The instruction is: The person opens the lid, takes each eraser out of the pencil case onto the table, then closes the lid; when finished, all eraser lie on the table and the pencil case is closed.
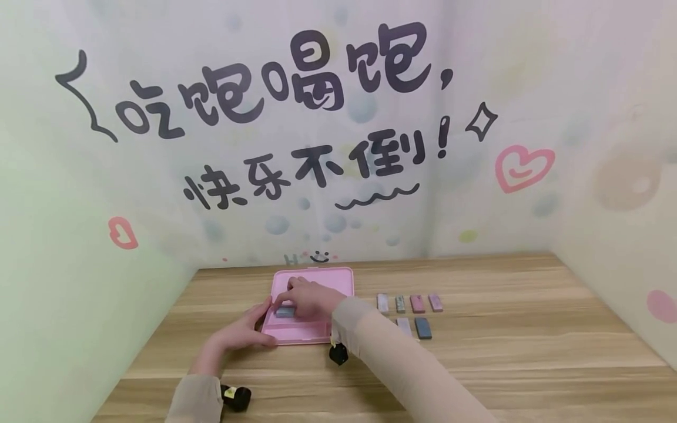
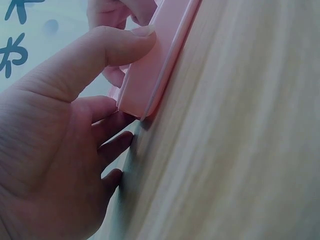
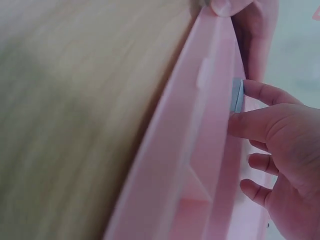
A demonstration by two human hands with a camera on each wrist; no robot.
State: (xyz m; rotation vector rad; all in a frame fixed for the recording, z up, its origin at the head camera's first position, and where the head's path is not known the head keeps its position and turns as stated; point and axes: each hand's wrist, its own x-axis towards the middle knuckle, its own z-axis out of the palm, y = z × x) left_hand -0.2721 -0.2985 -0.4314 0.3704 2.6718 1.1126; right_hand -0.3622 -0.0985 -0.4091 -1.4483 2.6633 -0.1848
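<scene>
A pink plastic case with its lid raised lies on the wooden table; its near part has a divided compartment. My left hand grips the case's left front corner, thumb on the front wall and fingers along the side. Over the inside of the case, my right hand pinches a small grey-blue rectangular block by its ends. In the right wrist view, the thumb and index finger meet the block, the other fingers loosely bent. Whether the block touches the case floor cannot be told.
Right of the case, several small flat blocks lie in two rows: a white one, a speckled grey-green one, a pink one, a purple one, a pale one and a dark blue one. A printed curtain hangs behind.
</scene>
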